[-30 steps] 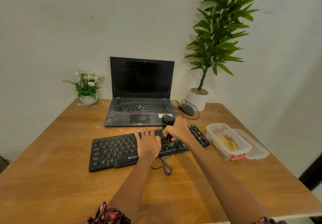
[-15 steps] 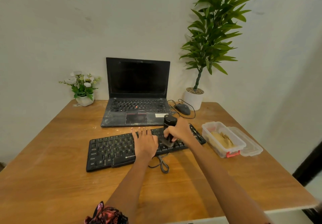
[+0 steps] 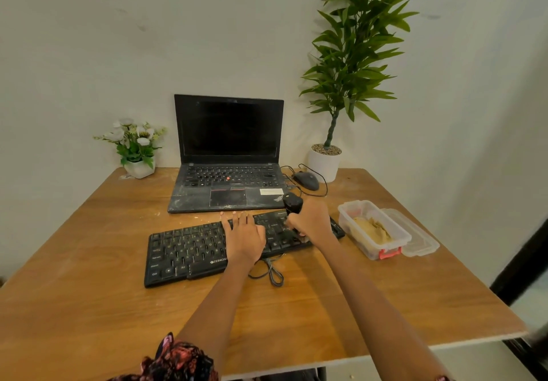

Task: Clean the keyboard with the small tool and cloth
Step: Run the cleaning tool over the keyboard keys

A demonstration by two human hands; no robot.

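Under both hands, the black keyboard (image 3: 207, 250) is lying on the wooden table (image 3: 89, 306). It is pressed down by the left hand (image 3: 244, 239) with straight fingers, while the small black tool (image 3: 293, 206) is gripped upright by the right hand (image 3: 312, 222) over the right keys.

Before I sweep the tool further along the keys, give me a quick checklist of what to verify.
1. Left hand flat on the keyboard, steadying it: ok.
2. Right hand gripping the small black tool: ok.
3. Tool tip touching the keys: cannot tell, hidden by the fingers.
4. Keyboard cable clear of the sweep, looped at the front edge: ok.
5. Cloth within reach, in the open plastic box: ok.
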